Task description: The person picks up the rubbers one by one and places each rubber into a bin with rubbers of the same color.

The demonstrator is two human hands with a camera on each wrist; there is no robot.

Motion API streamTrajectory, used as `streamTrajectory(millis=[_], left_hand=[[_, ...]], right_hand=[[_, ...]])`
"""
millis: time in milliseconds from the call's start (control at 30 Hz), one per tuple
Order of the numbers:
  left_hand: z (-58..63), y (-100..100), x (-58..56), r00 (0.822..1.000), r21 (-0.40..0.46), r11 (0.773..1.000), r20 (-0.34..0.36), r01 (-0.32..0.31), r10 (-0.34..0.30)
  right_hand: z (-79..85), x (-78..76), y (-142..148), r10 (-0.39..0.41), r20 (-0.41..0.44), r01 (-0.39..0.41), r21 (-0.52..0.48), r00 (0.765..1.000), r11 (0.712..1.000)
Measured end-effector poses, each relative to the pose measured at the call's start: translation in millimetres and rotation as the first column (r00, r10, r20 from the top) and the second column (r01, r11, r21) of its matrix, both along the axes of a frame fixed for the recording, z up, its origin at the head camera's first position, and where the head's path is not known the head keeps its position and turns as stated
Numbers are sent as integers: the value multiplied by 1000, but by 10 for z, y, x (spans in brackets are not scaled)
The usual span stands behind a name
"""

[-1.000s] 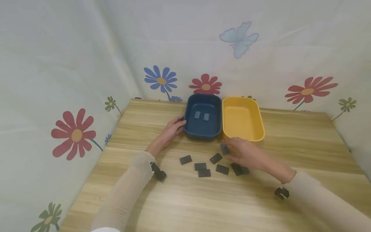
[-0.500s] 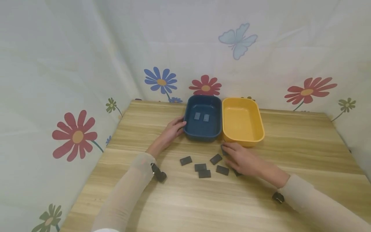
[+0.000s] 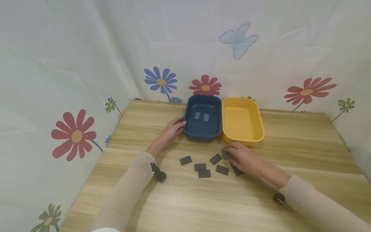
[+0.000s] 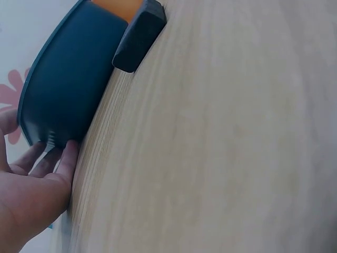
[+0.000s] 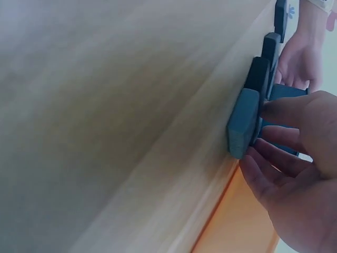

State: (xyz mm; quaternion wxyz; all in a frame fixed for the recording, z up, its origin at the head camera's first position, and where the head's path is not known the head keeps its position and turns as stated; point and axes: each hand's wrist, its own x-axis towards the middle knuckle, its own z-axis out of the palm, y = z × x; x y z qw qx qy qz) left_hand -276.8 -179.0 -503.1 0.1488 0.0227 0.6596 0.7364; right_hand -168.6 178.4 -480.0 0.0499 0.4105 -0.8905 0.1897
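My left hand point(image 3: 173, 129) rests against the left side of the navy blue bin point(image 3: 203, 135). Its fingers touch the bin's outer wall, and the thumb lies at the rim, as the left wrist view also shows. My right hand point(image 3: 246, 159) is low over the table just in front of the yellow bin. It pinches a dark rectangular block point(image 3: 225, 154), partly covered by the fingers. Close under that hand lies another dark block point(image 3: 236, 170), partly hidden. In the right wrist view a teal-lit block point(image 5: 244, 124) stands nearest the thumb and fingertips.
Several flat dark blocks point(image 3: 204, 173) lie scattered on the wooden table point(image 3: 185, 206), two of them touching. Two small grey pieces point(image 3: 206, 117) lie in the navy bin. The yellow bin point(image 3: 242, 141) stands right beside it. A flowered cloth point(image 3: 255, 71) hangs behind the table.
My right hand has drawn slightly back toward the front of the table, and the block at its fingertips has shifted with it, away from the bins. The left hand stays in place.
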Motion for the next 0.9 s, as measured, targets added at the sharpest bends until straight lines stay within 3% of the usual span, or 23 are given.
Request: streamTrajectory(millis=[267,533,700,900], left_hand=[[11,21,-2,1000,-11,1000,5,0,0],[6,36,-10,1000,-2,1000,3,5,-5],[-2,23,-10,1000,-6,1000,-8,0,0],[-19,5,-18,1000,-7,1000,-13,-2,2]], right_hand=[[-29,-11,5,-5,-41,4,-19,999,1000],[62,40,-15,-2,-85,1,-5,996,1000],[226,38,-62,54,-131,-56,-8,990,998],[516,-112,-231,37,-74,-46,-119,997,992]])
